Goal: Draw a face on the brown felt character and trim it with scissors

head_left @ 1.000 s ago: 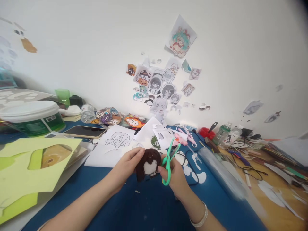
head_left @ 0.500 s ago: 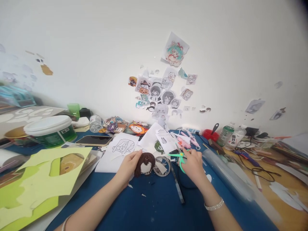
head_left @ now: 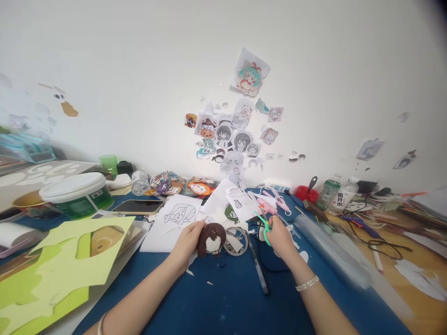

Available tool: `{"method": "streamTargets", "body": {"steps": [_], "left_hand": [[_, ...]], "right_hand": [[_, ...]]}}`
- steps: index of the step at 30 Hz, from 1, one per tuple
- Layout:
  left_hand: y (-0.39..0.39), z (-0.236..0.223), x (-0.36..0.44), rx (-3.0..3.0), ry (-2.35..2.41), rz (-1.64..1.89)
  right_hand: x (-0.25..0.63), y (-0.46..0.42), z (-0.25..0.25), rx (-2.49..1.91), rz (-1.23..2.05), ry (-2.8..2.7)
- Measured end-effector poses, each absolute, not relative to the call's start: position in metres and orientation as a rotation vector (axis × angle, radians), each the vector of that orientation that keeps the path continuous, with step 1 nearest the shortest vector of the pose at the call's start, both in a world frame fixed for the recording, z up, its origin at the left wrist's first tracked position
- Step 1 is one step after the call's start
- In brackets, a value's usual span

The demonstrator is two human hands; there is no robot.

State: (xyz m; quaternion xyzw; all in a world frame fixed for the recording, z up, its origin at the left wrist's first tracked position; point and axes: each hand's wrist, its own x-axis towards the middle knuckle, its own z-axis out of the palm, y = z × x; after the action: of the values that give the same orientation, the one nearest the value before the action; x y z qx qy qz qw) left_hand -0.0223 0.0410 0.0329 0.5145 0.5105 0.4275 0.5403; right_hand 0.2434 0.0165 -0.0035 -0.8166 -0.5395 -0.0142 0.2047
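Between the fingers of my left hand (head_left: 190, 239) is the edge of a brown-haired character-head cutout (head_left: 212, 239) with a blank white face. My right hand (head_left: 280, 235) is wrapped round green-handled scissors (head_left: 267, 224), blades pointing up and away from the cutout. Just right of the cutout lies a round metal-looking ring (head_left: 236, 241) with a white paper scrap in it. A pen (head_left: 259, 272) rests on the blue mat below my right hand. Behind my left hand is a sheet with a line drawing (head_left: 179, 214).
Yellow cut sheets (head_left: 70, 265) cover the left front. A phone (head_left: 138, 206) and a lidded tub (head_left: 77, 195) stand behind them. On the right are a rolled clear film (head_left: 333, 251), bottles (head_left: 329, 193) and a red bowl (head_left: 304, 193). Paper scraps lie about.
My right hand has turned, so the scissors now point more upward, their handles at a different angle. My left hand keeps its hold on the cutout. The view has shifted slightly.
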Motion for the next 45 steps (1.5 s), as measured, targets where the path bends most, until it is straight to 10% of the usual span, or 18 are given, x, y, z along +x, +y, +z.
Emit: {"method": "streamTargets", "body": {"steps": [24, 45], "left_hand": [[0.049, 0.02, -0.022, 1.17, 1.03, 0.815], [0.017, 0.03, -0.016, 1.941, 0.994, 0.417]], "right_hand": [[0.269, 0.018, -0.003, -2.099, 0.518, -1.629], [0.183, -0.018, 0.028, -2.286, 0.243, -2.084]]}}
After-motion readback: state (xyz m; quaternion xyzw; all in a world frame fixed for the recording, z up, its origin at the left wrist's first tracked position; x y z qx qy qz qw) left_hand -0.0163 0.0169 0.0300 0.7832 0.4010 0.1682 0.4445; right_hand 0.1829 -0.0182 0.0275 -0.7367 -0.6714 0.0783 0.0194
